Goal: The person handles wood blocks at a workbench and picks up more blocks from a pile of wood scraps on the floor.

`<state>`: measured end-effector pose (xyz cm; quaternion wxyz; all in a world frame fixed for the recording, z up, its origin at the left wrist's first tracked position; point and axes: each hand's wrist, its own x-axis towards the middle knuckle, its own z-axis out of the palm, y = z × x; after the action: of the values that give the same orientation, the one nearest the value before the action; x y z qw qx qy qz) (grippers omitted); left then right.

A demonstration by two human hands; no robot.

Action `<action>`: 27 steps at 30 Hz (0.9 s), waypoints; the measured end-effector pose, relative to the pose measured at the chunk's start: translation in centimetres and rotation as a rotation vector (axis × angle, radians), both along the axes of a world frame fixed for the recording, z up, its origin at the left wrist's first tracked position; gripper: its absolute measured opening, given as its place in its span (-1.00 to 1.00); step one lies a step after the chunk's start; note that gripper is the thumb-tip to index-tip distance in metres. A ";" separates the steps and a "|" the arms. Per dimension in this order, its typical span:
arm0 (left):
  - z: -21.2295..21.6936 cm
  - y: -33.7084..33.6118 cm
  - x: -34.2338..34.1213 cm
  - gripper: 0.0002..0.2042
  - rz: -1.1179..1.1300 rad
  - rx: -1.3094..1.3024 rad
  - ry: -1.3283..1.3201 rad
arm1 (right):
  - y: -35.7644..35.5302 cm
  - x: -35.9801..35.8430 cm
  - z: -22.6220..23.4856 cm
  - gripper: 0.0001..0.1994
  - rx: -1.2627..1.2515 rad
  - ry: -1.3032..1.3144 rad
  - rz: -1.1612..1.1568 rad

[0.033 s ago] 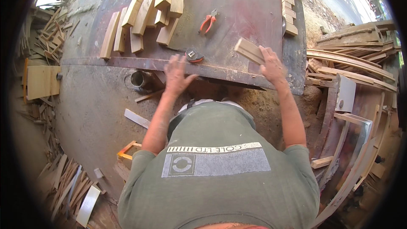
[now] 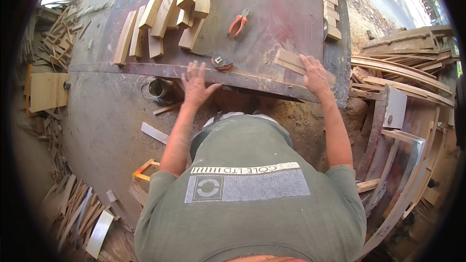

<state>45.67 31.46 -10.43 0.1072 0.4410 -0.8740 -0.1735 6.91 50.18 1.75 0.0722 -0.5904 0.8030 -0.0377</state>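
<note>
My right hand (image 2: 316,76) is closed on a short wooden block (image 2: 290,61) with a lengthwise line along it, over the right front of the table (image 2: 279,17). The block's far end is slightly blurred. My left hand (image 2: 195,86) has its fingers spread and holds nothing, at the table's front edge. Just right of its fingers lies a dark tape measure (image 2: 222,62) with orange trim. Farther back on the table is a pair of pliers (image 2: 238,23) with red-orange handles.
Several wooden blocks (image 2: 158,2) are piled at the table's left back, and more stand in a row (image 2: 331,9) along its right side. A metal can (image 2: 159,89) is below the front edge. Wood scraps (image 2: 80,216) heap at left; long strips (image 2: 403,70) lie at right.
My right hand has shifted slightly right with the block, whose far end has swung down a little. My left hand has moved a bit left, fingers still spread.
</note>
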 end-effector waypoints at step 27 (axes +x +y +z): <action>-6.7 -3.6 3.0 -0.01 -0.073 -0.136 0.003 | 4.1 4.0 -14.4 0.29 -0.275 0.192 0.037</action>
<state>48.68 27.88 -17.17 0.1319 0.4003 -0.8991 -0.1184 10.92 54.27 -12.67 -0.0860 -0.6102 0.7825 -0.0894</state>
